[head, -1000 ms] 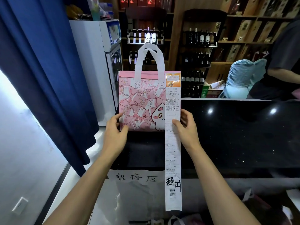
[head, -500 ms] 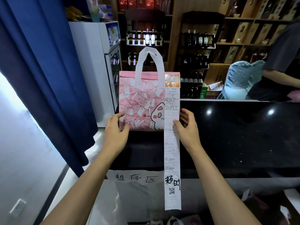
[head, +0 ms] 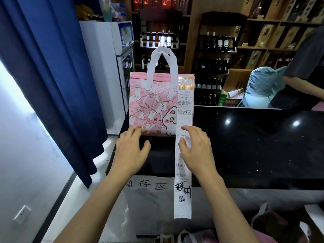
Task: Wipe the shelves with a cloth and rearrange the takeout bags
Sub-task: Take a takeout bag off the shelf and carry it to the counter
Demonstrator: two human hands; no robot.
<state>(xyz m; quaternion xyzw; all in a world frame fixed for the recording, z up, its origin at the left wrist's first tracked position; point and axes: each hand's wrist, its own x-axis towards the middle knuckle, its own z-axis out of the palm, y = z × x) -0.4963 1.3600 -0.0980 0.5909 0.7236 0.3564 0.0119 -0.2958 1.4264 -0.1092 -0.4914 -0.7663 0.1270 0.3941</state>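
A pink takeout bag (head: 152,104) with a cat print and white handles stands upright at the left end of the black shelf top (head: 254,148). A long white receipt (head: 183,172) is fixed to its right side and hangs over the shelf's front edge. My left hand (head: 130,151) hovers just in front of the bag's lower left corner, fingers spread, fingertips at its base. My right hand (head: 196,149) is spread over the receipt below the bag's lower right corner. Neither hand grips anything. No cloth is visible.
A white paper sign (head: 149,186) with handwriting hangs on the shelf front. A blue curtain (head: 52,76) and a white cabinet (head: 103,67) stand to the left. Wine racks fill the back wall. Another person (head: 305,71) stands at far right. More bags (head: 266,223) lie below.
Both hands have let go of the bag's lower sides and drawn back toward me, fingers now spread. The bag stays upright in the same spot.
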